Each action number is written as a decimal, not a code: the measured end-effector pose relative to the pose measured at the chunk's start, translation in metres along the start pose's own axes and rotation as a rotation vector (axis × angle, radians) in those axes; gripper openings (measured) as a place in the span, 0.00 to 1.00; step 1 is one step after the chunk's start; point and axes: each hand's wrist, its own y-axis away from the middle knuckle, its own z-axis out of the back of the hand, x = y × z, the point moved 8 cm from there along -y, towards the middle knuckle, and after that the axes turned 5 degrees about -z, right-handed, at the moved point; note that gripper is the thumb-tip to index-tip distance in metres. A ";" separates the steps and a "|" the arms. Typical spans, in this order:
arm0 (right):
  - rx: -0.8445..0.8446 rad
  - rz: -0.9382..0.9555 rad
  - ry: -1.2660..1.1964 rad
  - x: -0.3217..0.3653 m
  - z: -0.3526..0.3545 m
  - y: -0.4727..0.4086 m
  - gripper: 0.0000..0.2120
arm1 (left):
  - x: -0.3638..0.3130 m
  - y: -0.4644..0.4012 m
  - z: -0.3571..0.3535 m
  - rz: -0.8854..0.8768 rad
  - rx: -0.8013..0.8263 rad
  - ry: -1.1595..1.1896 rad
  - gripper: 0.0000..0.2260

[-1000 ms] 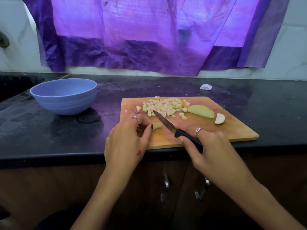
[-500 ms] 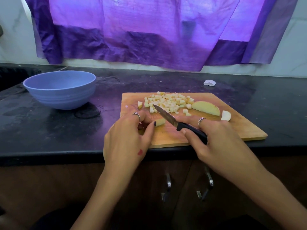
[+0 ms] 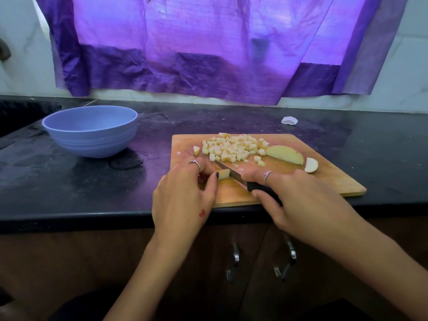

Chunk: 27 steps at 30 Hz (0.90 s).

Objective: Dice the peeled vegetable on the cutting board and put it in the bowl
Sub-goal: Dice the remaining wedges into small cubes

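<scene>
Wooden board [image 3: 324,181]: my left hand [image 3: 183,198] is pinching the vegetable strip [image 3: 223,174] steady (fingertips tucked back). My right hand [image 3: 298,200] is gripping the knife [image 3: 234,176], dicing beside them.

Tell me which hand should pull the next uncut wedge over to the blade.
Left, probably. The right hand grips the knife, so it is occupied. The left hand only pinches a small piece, though the wedge lies right of the diced pile, across the blade.

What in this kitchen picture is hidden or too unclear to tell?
Head view only:
- Bowl: its inside is hidden by the near wall.
- Piece under the left hand: mostly covered by fingers.
- Knife handle: wrapped by the right hand.
- White scrap: too small to identify.
</scene>
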 end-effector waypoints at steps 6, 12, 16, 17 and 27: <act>-0.198 -0.069 -0.124 0.000 0.003 0.011 0.19 | -0.001 0.001 -0.001 0.001 0.006 -0.004 0.06; -0.173 -0.074 -0.166 0.006 -0.003 0.006 0.18 | 0.001 0.001 0.001 0.019 -0.008 0.009 0.05; -0.155 -0.058 -0.167 0.004 -0.002 -0.001 0.17 | 0.004 -0.001 -0.002 0.038 0.007 -0.002 0.06; -0.145 -0.057 -0.152 0.003 -0.003 -0.004 0.17 | 0.004 -0.002 -0.003 0.032 0.009 -0.001 0.06; -0.021 -0.012 -0.030 0.009 -0.009 -0.006 0.19 | -0.004 0.000 0.002 0.017 -0.013 0.004 0.08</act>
